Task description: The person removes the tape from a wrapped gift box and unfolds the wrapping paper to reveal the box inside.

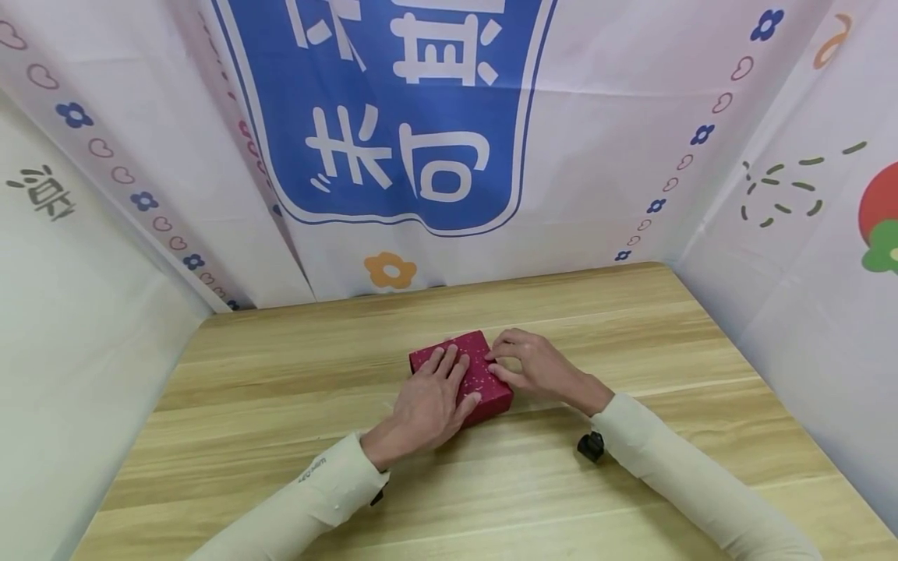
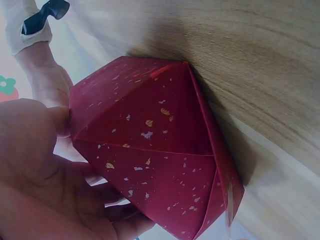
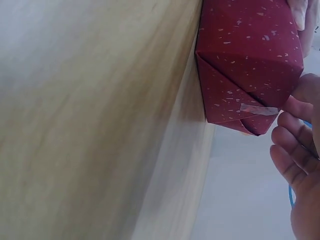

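Observation:
A small box (image 1: 471, 365) wrapped in dark red paper with gold and silver flecks lies on the table. My left hand (image 1: 429, 397) rests on its top, fingers stretched out and the thumb along the near side. In the left wrist view, the folded end of the wrapped box (image 2: 150, 135) has creased, pointed flaps. My right hand (image 1: 536, 365) is at the box's right end, thumb and forefinger close together at its edge. The right wrist view shows a strip of clear tape (image 3: 258, 109) across the folded flaps, with the right fingertips pinching its end.
The wood-grain table (image 1: 281, 374) extends around the box. A white printed cloth (image 1: 582, 195) hangs along its back, and cloth walls stand on both sides. A dark wrist device (image 1: 591, 446) sits under the right cuff.

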Motion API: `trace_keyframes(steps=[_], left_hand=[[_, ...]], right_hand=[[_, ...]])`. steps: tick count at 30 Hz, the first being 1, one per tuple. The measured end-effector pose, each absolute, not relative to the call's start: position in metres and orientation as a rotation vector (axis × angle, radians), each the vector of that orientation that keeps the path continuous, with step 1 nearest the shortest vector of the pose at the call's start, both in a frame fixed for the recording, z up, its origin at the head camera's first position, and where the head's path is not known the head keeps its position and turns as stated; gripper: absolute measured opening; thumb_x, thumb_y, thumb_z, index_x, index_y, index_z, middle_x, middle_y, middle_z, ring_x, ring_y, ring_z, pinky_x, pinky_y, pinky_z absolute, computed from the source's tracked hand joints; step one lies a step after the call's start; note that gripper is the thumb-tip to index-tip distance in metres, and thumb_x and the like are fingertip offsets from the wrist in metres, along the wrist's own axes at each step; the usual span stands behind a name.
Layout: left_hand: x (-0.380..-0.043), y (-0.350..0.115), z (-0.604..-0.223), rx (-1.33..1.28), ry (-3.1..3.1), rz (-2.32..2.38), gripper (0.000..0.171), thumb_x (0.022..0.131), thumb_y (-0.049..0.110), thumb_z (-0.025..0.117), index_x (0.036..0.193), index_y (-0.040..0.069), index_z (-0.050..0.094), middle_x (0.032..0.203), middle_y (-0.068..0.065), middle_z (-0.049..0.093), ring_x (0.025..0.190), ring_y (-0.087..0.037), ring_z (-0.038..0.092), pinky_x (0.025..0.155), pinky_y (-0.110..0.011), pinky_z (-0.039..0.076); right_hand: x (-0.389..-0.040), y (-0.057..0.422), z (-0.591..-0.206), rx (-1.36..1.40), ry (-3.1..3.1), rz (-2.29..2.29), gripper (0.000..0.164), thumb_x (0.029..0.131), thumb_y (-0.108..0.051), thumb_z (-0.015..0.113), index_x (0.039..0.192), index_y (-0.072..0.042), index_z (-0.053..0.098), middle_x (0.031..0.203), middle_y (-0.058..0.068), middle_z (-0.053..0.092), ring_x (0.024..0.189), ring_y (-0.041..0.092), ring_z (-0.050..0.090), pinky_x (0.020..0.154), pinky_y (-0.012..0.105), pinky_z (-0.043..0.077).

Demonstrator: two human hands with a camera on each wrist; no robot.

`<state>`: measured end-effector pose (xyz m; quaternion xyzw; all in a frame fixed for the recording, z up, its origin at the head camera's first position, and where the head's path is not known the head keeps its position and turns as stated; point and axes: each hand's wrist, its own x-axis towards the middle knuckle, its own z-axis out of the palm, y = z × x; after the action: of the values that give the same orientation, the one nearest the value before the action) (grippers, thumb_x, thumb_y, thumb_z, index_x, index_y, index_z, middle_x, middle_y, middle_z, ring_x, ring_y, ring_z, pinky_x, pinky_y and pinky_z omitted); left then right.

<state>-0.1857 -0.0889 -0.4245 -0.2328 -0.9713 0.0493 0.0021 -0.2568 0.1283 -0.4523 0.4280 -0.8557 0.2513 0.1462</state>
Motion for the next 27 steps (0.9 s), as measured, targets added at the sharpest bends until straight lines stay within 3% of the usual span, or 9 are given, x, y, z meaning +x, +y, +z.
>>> trace_keyframes(steps=[12,19,27], left_hand=[[-0.187,-0.088,-0.425,-0.726,-3.041,0.153,0.066,0.103,0.053,0.035,0.152,0.009,0.037,0.158,-0.014,0.034,0.148,-0.028,0.031,0.121,-0.038,0.028],[-0.186,-0.088,-0.425,-0.730,-3.047,0.146,0.066,0.103,0.053,0.035,0.152,0.009,0.038,0.159,-0.014,0.034,0.148,-0.029,0.031,0.121,-0.038,0.028],[-0.186,-0.088,-0.425,-0.737,-3.044,0.150,0.066,0.103,0.053,0.034,0.152,0.008,0.038,0.158,-0.014,0.035,0.148,-0.028,0.031,0.121,-0.038,0.028]], right_hand=[[-0.259,0.125,-0.447,1.228,-2.561,0.654,0.012,0.093,-0.020,0.066,0.100,-0.012,0.072,0.101,0.000,0.069,0.096,0.013,0.065,0.086,0.027,0.056],[-0.258,0.124,-0.443,1.231,-2.628,0.656,0.009,0.094,-0.019,0.065,0.099,-0.013,0.069,0.098,-0.001,0.067,0.088,0.011,0.062,0.078,0.024,0.055],[-0.263,0.122,-0.444,1.236,-2.727,0.692,0.003,0.093,-0.018,0.060,0.094,-0.018,0.057,0.092,-0.007,0.056,0.082,0.008,0.050,0.072,0.023,0.047]])
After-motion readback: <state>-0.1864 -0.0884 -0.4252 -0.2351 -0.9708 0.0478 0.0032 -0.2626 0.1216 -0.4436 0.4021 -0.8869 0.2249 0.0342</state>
